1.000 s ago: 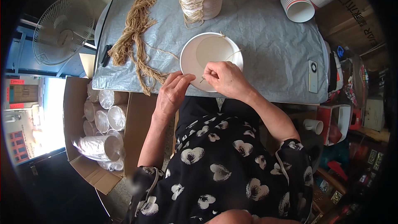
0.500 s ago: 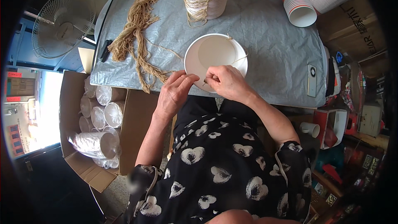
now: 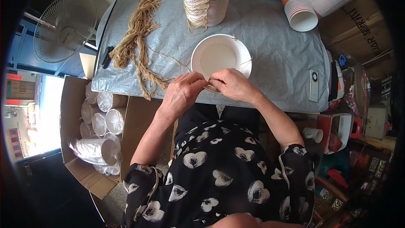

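Observation:
A white paper bucket stands near the table's front edge, its mouth turned up. Thin twine passes through its far rim, comes round the right side and runs toward my right hand. That hand is closed in a pinch over the near rim. Against its fingertips, my left hand pinches at the same spot; what its fingers hold is hidden. A bundle of tan twine lies to the left, with a loose strand reaching toward the bucket. Behind stands a tall stack of orange-and-white buckets, twine hanging down its side.
A black-handled tool lies by the table's left edge, a phone by the right. Further paper buckets lie at the back right. Left of my lap, a cardboard box holds wrapped cups; a fan stands beyond.
My left hand has moved right, so its fingertips now meet those of my right hand at the near rim. The bucket's mouth has tipped slightly and the view has shifted a little.

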A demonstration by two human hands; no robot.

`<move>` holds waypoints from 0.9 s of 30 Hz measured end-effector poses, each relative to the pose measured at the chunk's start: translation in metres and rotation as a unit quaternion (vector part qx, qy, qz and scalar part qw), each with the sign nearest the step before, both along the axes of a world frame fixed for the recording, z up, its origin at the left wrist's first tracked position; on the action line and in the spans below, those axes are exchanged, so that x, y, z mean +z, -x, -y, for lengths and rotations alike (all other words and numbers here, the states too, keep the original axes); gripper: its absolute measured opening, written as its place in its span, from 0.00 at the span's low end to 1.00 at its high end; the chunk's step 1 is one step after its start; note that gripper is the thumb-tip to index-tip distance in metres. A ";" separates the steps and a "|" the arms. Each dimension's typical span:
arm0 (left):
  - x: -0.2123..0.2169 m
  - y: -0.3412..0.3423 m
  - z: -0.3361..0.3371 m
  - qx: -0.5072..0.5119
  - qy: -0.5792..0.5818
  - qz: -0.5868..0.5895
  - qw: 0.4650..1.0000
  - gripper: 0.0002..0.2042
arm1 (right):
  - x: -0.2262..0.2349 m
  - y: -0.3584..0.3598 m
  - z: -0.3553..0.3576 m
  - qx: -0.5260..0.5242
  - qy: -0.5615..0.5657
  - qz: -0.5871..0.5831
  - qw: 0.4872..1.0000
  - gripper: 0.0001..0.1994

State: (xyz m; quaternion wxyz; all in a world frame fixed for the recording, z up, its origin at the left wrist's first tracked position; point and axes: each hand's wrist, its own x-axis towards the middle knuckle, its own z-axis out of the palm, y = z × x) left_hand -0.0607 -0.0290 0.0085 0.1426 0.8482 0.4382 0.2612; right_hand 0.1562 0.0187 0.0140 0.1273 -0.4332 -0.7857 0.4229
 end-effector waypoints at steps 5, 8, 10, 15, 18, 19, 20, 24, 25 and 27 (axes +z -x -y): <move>0.008 -0.018 -0.006 -0.004 0.074 0.030 0.997 0.09 | 0.007 -0.018 -0.003 -0.008 -0.022 -0.053 0.998 0.08; 0.007 -0.025 -0.011 0.003 0.090 0.055 0.994 0.09 | 0.014 -0.022 0.010 -0.066 -0.208 -0.162 0.962 0.11; 0.006 -0.029 -0.013 0.013 0.098 0.073 0.992 0.08 | 0.020 -0.028 0.022 -0.155 -0.294 -0.201 0.921 0.11; 0.000 -0.044 -0.020 0.008 0.136 0.161 0.978 0.08 | -0.029 -0.045 0.058 -0.293 -0.010 -0.292 0.910 0.07; -0.003 -0.050 -0.022 -0.008 0.138 0.170 0.976 0.10 | -0.053 -0.035 0.063 -0.323 0.130 -0.358 0.866 0.10; -0.003 -0.052 -0.021 -0.010 0.138 0.168 0.976 0.10 | -0.054 -0.030 0.064 -0.333 0.145 -0.376 0.852 0.10; -0.002 -0.053 -0.020 -0.013 0.152 0.162 0.975 0.11 | -0.054 -0.026 0.064 -0.335 0.142 -0.390 0.846 0.11; 0.000 -0.055 -0.021 0.003 0.181 0.180 0.967 0.14 | -0.053 -0.017 0.057 -0.339 0.098 -0.344 0.870 0.14; 0.001 -0.055 -0.021 0.002 0.181 0.178 0.967 0.14 | -0.051 -0.015 0.055 -0.339 0.098 -0.345 0.870 0.14; 0.004 -0.055 -0.021 0.004 0.253 0.202 0.946 0.15 | -0.049 -0.011 0.054 -0.362 0.094 -0.314 0.873 0.12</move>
